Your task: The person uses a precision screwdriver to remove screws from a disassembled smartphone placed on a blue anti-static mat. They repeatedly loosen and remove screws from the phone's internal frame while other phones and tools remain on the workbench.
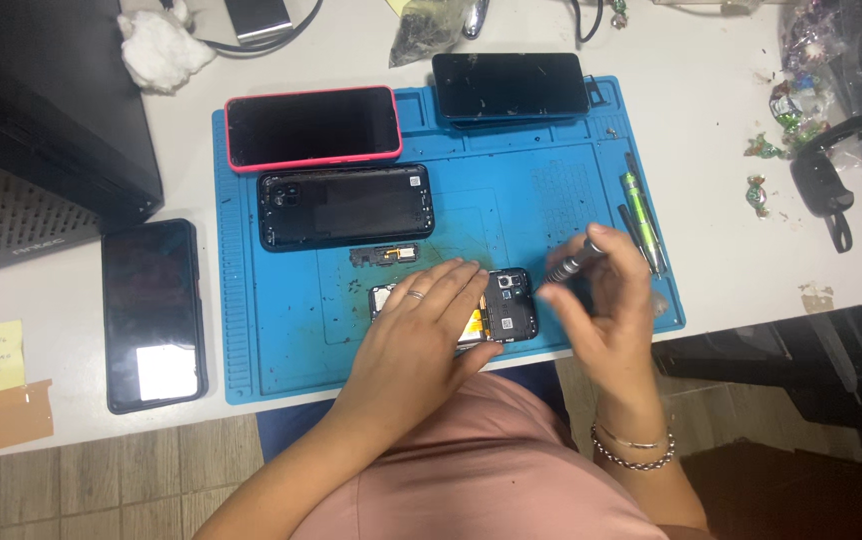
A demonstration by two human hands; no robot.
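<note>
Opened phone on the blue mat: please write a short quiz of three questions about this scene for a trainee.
1. True or false: the left hand lies flat on the opened phone.
2. What does the right hand hold in its fingers?
A. a screwdriver
B. a cotton ball
C. a phone in a red case
3. Fill in: the phone in the red case lies on the ____ work mat.

Key:
1. True. The palm covers the left part of the phone.
2. A. The screwdriver is held above the mat, to the right of the opened phone.
3. Blue.
</note>
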